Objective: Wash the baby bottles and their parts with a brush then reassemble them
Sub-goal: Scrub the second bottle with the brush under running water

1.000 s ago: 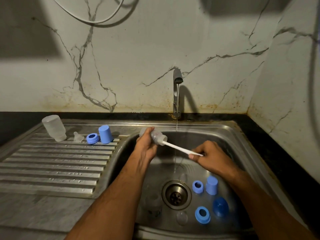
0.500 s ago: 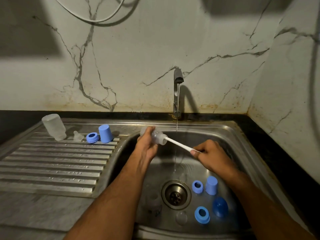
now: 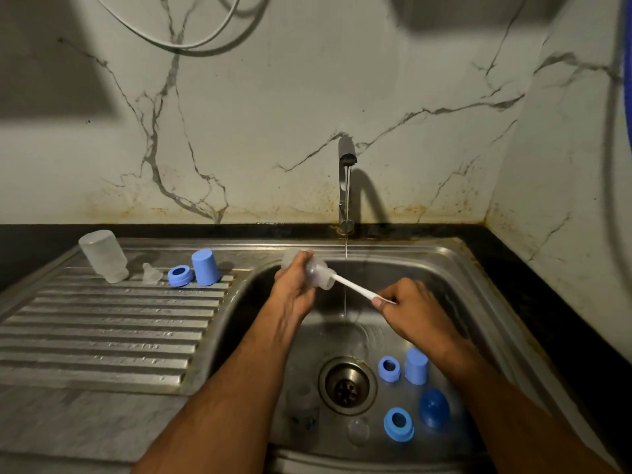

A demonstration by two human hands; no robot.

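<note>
Steel sink (image 3: 455,265) (blue caps (image 3: 416,366) inside)

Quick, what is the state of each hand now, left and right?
Left hand: closed around the clear bottle, holding it over the sink.
Right hand: closed, fingers pinching the white brush handle.

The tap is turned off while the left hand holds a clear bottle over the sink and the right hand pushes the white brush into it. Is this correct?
Not quite: the tap is running; the head view shows a thin stream falling into the sink. The rest holds: the left hand holds the clear bottle, and the right hand works the white brush into it.
</note>
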